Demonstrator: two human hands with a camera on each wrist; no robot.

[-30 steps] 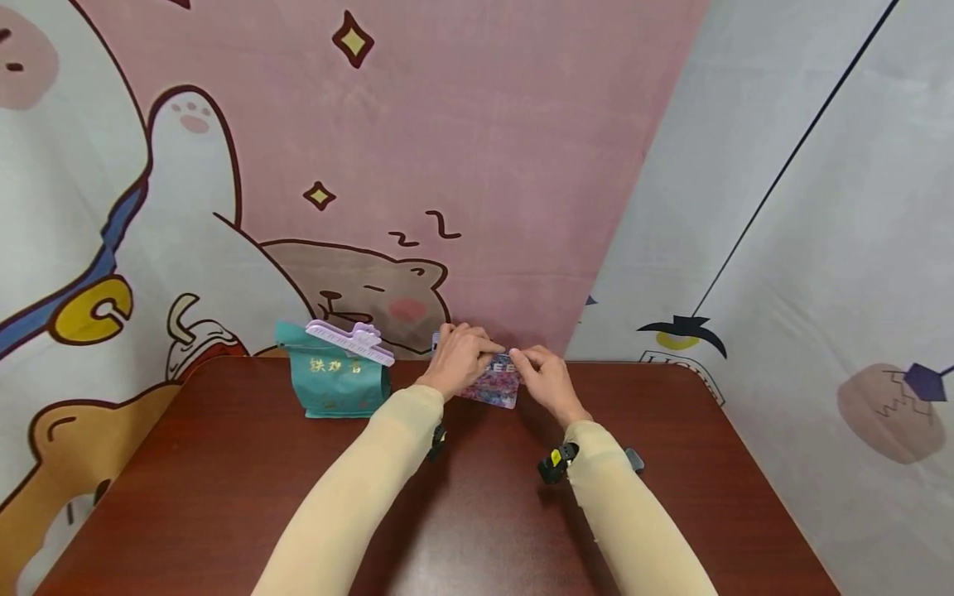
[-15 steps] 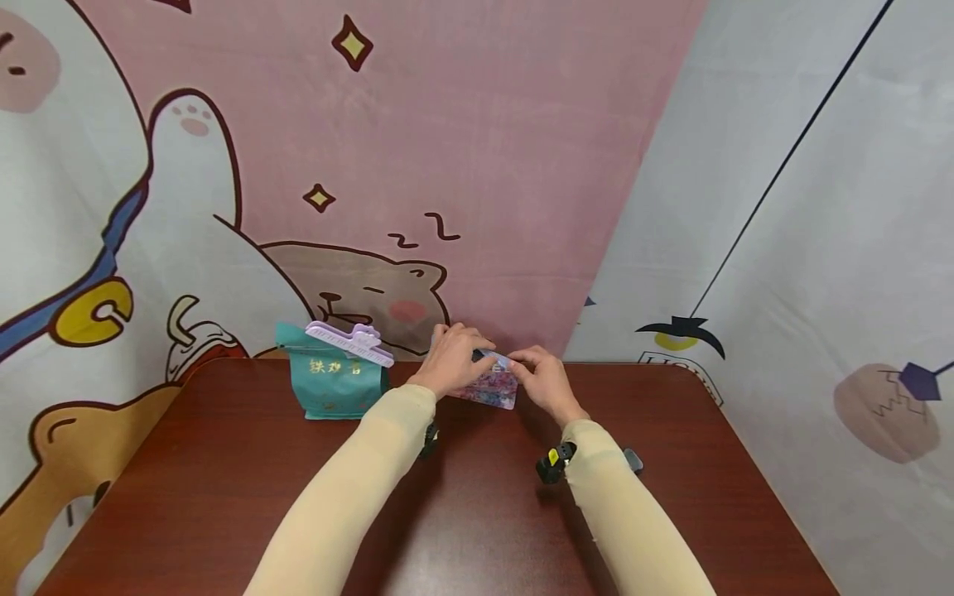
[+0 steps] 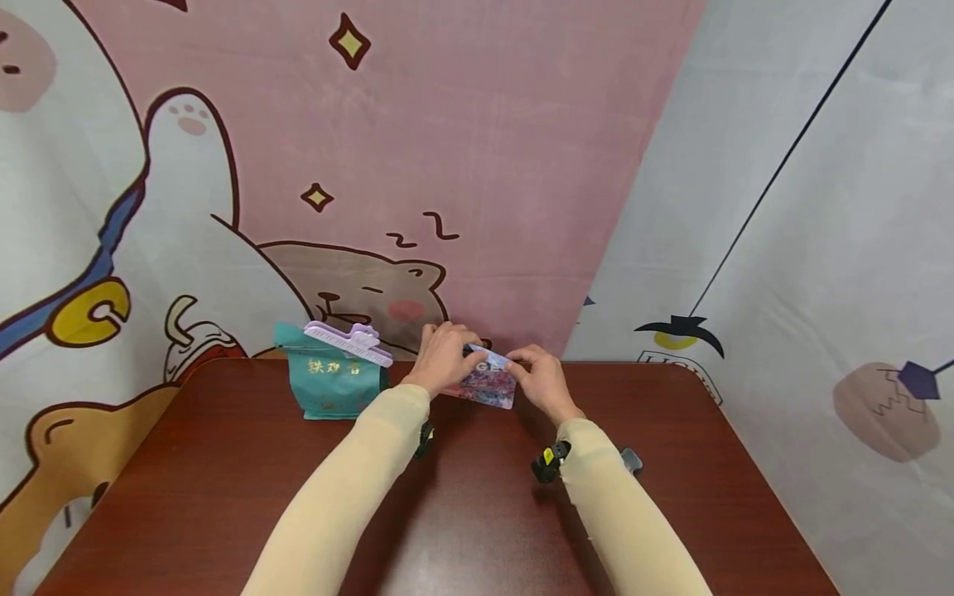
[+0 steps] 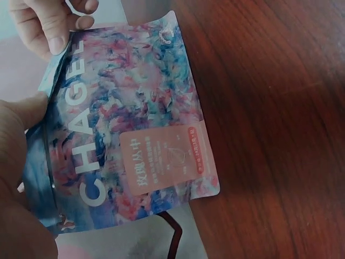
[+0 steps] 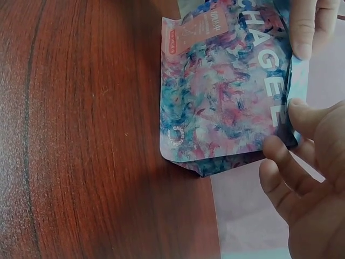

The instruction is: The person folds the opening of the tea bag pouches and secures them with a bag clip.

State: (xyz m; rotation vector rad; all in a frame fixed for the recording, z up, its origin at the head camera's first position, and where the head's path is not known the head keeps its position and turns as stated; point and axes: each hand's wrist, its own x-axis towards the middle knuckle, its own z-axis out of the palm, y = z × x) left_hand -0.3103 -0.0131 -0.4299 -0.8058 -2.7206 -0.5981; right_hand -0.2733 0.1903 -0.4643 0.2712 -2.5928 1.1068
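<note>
A pouch (image 3: 488,386) with blotchy pink and blue print and white CHAGEE lettering stands at the back of the table. Its pink label (image 4: 161,162) shows in the left wrist view. My left hand (image 3: 445,358) pinches the pouch's top edge on the left, thumb on the front and fingers behind. At the top right corner, my right hand (image 3: 547,381) pinches the same edge between thumb and fingers, as the right wrist view also shows. Between the hands, the pale blue top strip (image 5: 298,81) leans back from the printed front. The pouch's back is hidden.
On the left stands a teal pouch (image 3: 335,381) with gold characters, a lilac sealing clip (image 3: 350,341) across its top. Behind the brown table (image 3: 477,513) hangs a cartoon-printed cloth (image 3: 507,165). Both wrists wear dark camera mounts (image 3: 550,462).
My left hand has slid leftward along the pouch's top edge, uncovering more of the pale strip. The right hand has barely moved. The teal pouch has stayed put.
</note>
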